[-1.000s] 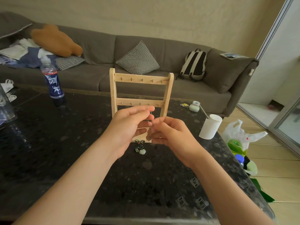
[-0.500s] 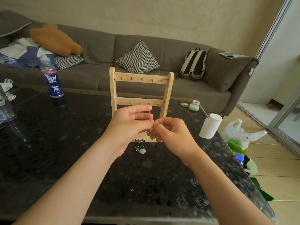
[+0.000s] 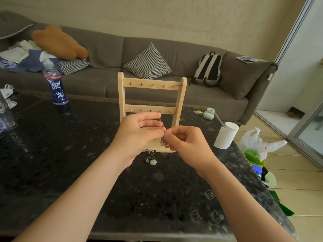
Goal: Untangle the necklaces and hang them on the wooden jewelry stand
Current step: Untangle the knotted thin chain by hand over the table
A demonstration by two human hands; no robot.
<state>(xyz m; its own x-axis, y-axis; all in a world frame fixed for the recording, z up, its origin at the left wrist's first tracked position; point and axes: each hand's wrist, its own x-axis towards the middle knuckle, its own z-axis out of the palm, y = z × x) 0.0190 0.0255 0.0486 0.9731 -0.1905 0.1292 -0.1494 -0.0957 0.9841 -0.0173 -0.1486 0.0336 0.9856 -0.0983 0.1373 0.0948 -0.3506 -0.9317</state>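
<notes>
A wooden jewelry stand (image 3: 180,95) with two rows of small hooks stands upright on the dark table (image 3: 70,154). A thin silver chain necklace (image 3: 164,135) with a small pendant hangs from the lower row of hooks down between my hands. My left hand (image 3: 139,133) and my right hand (image 3: 183,142) meet just in front of the stand's lower half, both pinching the chain. A second necklace with a dark cord and a pale green pendant (image 3: 151,158) lies in a small heap on the table at the stand's base.
A blue-labelled plastic bottle (image 3: 55,84) stands at the table's back left. A white paper cup (image 3: 226,137) sits near the right edge, a small green case (image 3: 208,114) behind it. A grey sofa (image 3: 108,55) with cushions and a backpack (image 3: 208,69) is beyond. A plastic bag (image 3: 258,147) lies on the floor at right.
My hands have shifted slightly downward and apart while keeping hold of the chain; my right hand now sits lower and further right. The stand and green-pendant necklace have not moved.
</notes>
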